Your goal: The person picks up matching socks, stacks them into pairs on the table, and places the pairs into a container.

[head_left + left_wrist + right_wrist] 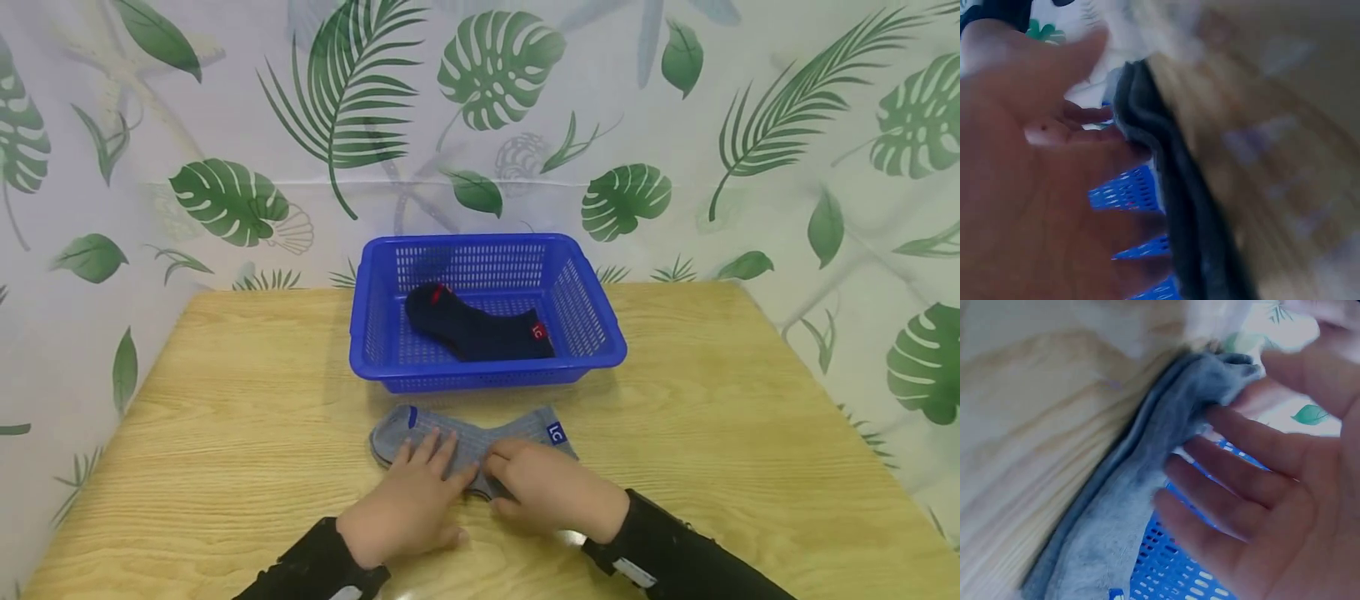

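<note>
A grey pair of socks (517, 429) lies on the table, with a blue toe mark and a blue "LC" label at the cuff. My left hand (412, 500) rests on the foot part with its fingers spread. In the left wrist view its straight fingers lie along the layered grey socks (1166, 169). Close beside it, my right hand (551, 487) pinches the socks at the heel between thumb and bent fingers. The right wrist view shows a raised fold of the grey socks (1141, 469) between that thumb and index finger.
Just behind the grey socks stands a blue plastic basket (487, 375) with perforated walls. Inside it lies a dark navy pair of socks (480, 325) with red marks. Beneath everything is a wood-grain table (225, 417); a leaf-patterned cloth (480, 200) hangs at the back.
</note>
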Demonstrator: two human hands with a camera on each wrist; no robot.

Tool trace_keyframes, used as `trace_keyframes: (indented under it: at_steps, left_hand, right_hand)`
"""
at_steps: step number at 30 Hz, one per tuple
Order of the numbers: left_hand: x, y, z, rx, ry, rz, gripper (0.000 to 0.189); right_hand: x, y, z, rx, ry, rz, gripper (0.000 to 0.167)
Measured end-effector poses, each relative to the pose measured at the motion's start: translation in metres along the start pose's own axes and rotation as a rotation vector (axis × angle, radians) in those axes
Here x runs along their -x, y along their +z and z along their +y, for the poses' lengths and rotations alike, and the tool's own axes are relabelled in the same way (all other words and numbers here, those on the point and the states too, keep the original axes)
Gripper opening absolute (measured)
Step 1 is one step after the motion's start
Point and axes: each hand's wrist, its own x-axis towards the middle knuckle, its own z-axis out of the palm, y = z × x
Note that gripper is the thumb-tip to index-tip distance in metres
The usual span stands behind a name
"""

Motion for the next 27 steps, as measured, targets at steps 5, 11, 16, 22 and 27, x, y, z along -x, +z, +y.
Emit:
trace_keyframes:
  at_steps: [5, 11, 16, 22, 27]
  left_hand:
    - [0.003, -0.002, 0.0, 0.114, -0.024, -0.174, 0.088]
    - [0.008, 0.0, -0.01, 0.149, -0.002, -0.18, 0.088]
    - [0.006, -0.006, -0.016, 0.125, -0.01, -0.113, 0.075]
    - [0.002, -0.006, -0.039, 0.036, -0.01, -0.015, 0.086]
    - [0.01, 0.011, -0.06, -0.055, 0.005, -0.081, 0.097]
  right_hand:
    - [0.012, 0.003, 0.001, -0.069, 0.036, -0.14, 0.063]
    - [0.033, 0.009, 0.014, -0.193, 0.035, -0.19, 0.063]
    - [0.034, 0.0, 0.024, -0.198, -0.01, -0.137, 0.053]
    - [0.028, -0.009, 0.038, -0.023, 0.087, -0.026, 0.069]
    - [0.038, 0.008, 0.044, 0.021, 0.173, -0.201, 0.095]
